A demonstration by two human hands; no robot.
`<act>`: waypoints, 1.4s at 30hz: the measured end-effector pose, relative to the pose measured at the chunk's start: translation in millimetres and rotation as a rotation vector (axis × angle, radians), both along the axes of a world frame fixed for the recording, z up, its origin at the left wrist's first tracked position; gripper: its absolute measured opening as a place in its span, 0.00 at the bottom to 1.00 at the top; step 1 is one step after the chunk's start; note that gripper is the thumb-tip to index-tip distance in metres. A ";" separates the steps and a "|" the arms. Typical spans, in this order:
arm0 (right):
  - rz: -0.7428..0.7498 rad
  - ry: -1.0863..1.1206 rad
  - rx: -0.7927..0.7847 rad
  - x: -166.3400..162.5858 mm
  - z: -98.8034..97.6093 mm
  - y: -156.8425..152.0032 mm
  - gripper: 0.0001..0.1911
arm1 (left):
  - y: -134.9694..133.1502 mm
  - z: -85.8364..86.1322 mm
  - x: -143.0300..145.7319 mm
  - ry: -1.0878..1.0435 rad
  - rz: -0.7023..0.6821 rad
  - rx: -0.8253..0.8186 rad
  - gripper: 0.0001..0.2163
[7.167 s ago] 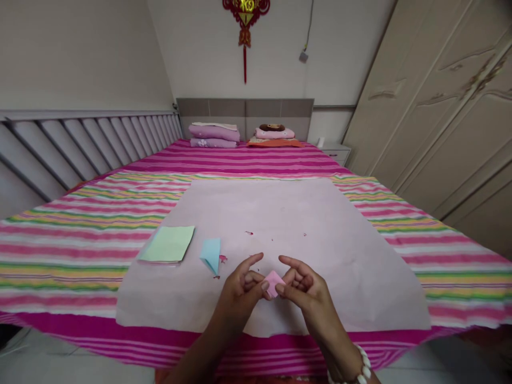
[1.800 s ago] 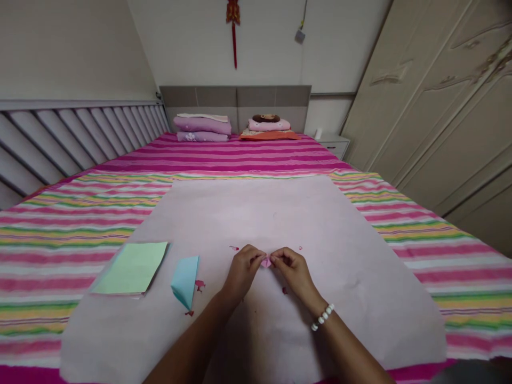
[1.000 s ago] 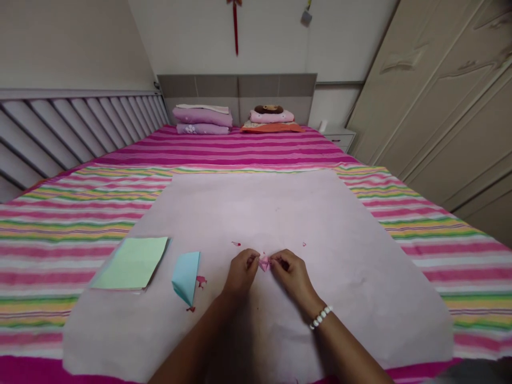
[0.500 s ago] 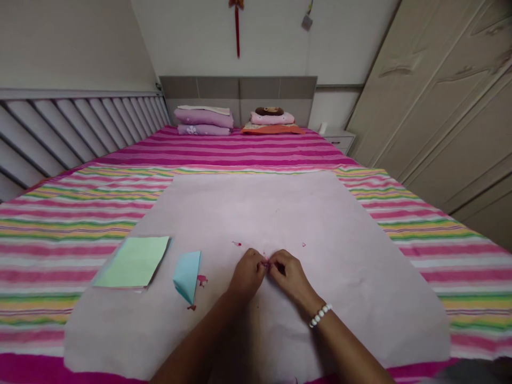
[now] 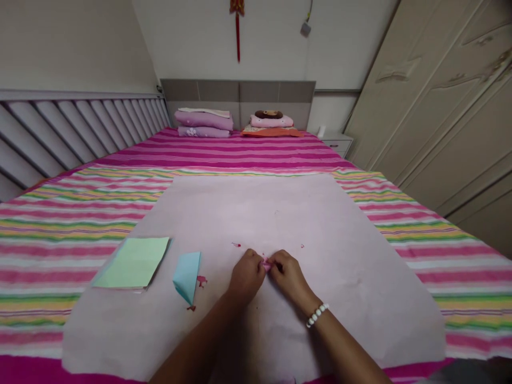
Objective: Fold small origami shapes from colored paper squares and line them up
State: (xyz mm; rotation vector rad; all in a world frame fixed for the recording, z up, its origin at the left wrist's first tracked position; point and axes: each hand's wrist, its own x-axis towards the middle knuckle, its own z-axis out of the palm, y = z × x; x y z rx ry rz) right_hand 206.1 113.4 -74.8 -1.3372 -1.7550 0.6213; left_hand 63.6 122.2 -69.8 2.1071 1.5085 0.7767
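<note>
Between my fingertips is a small piece of pink paper [image 5: 265, 264], mostly covered by the fingers. My left hand [image 5: 247, 274] is closed and pinches its left side. My right hand [image 5: 288, 273], with a white bead bracelet [image 5: 318, 315] at the wrist, pinches the right side. Both hands are low over a large pale sheet [image 5: 248, 208]. To the left lies a folded light-blue paper [image 5: 187, 274], with torn pink-red scraps [image 5: 202, 281] at its right edge. Just beyond my left hand is a small red-and-white scrap [image 5: 236, 245].
A stack of green paper squares [image 5: 134, 261] lies at the sheet's left edge. The sheet is spread on a bed with a striped cover [image 5: 404, 213]. Folded bedding [image 5: 205, 122] sits by the headboard [image 5: 276, 90]. Wardrobe doors [image 5: 436, 117] line the right side.
More of the pink paper shows between my fingertips now. My hands have barely shifted, and the view has moved slightly.
</note>
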 end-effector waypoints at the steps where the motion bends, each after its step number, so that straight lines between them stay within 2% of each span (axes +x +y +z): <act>1: -0.007 -0.010 -0.005 -0.5 -0.6 0.5 0.12 | -0.3 0.8 1.0 0.011 0.006 -0.003 0.08; 8: -0.015 -0.070 -0.016 0.3 1.0 -0.4 0.11 | -0.7 2.9 0.9 0.011 -0.015 0.003 0.09; 14: 0.055 -0.122 -0.018 9.0 8.5 -5.2 0.11 | 1.5 -9.5 1.2 -0.067 -0.032 0.031 0.11; 18: 0.069 -0.144 -0.031 11.5 9.7 -4.9 0.12 | 3.9 -14.8 1.6 -0.108 0.004 0.031 0.12; 25: 0.027 -0.150 -0.030 4.4 8.0 -4.8 0.11 | 3.9 -8.8 2.5 -0.074 0.047 0.003 0.11; 34: -0.090 -0.172 -0.015 -7.7 3.3 -1.2 0.11 | -2.4 -6.8 7.7 -0.025 -0.001 0.002 0.13; 42: -0.024 -0.209 -0.015 -1.4 4.0 -2.7 0.10 | -4.1 -3.6 6.2 -0.029 0.000 -0.018 0.11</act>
